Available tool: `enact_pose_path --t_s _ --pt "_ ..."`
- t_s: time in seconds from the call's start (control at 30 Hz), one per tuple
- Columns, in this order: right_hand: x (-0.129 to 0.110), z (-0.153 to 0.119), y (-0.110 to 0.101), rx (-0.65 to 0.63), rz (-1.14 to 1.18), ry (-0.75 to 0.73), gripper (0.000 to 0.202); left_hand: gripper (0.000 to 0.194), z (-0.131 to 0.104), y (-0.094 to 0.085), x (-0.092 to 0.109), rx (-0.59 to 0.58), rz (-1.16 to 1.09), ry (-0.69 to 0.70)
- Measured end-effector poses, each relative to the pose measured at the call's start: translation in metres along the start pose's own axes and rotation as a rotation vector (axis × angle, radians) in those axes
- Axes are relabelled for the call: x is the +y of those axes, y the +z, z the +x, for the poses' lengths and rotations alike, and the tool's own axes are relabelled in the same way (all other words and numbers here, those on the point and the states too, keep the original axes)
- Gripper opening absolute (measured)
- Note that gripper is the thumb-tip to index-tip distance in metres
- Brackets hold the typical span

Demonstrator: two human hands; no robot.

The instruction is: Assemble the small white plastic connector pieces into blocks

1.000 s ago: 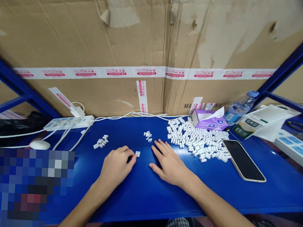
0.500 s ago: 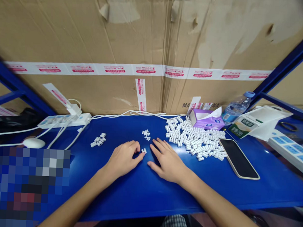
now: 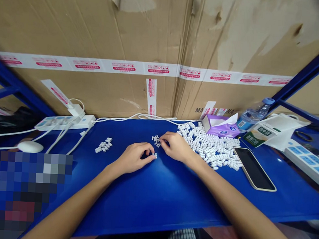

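Note:
Thumb and index finger of my left hand (image 3: 136,156) pinch a small white plastic piece (image 3: 154,155) with dark marks, low over the blue table. My right hand (image 3: 175,145) reaches to a little heap of tiny white parts (image 3: 155,139). Its thumb and fingertips come together at the heap's right edge; whatever they grip is too small to make out. Beside my right wrist spreads a large pile of white plastic pieces (image 3: 208,145). A small group of similar white pieces (image 3: 104,145) lies to the left of my left hand.
A phone (image 3: 254,169), a purple tissue pack (image 3: 220,126), a water bottle (image 3: 254,113) and a green-and-white carton (image 3: 260,134) stand or lie at the right. Power strips (image 3: 307,159) sit at both sides. White cables (image 3: 122,118) run along the cardboard wall (image 3: 118,92).
My right hand has moved forward to the heap of tiny parts, its spread fingers now drawn together. My left hand keeps its white piece, slightly raised. The view has shifted a little.

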State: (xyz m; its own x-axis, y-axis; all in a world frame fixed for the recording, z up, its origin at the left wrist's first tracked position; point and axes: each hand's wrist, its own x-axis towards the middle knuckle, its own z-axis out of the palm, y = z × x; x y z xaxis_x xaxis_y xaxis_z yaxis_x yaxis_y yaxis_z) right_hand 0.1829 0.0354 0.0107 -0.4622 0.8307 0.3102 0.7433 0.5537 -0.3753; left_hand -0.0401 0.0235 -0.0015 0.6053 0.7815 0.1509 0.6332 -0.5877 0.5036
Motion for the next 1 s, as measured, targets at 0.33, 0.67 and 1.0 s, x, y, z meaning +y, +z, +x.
enact_pose_path --t_s 0.33,0.67,1.0 --pt "0.007 -0.021 0.017 0.045 0.187 0.01 0.024 0.02 -0.007 -0.002 -0.001 0.009 -0.018 0.026" --pt "0.003 -0.02 0.021 0.038 0.188 0.022 0.025 0.02 -0.009 -0.002 -0.001 0.024 -0.01 0.037" --pt "0.003 -0.02 0.021 0.033 0.193 0.015 0.02 0.015 -0.01 0.003 -0.003 0.038 0.009 0.048"
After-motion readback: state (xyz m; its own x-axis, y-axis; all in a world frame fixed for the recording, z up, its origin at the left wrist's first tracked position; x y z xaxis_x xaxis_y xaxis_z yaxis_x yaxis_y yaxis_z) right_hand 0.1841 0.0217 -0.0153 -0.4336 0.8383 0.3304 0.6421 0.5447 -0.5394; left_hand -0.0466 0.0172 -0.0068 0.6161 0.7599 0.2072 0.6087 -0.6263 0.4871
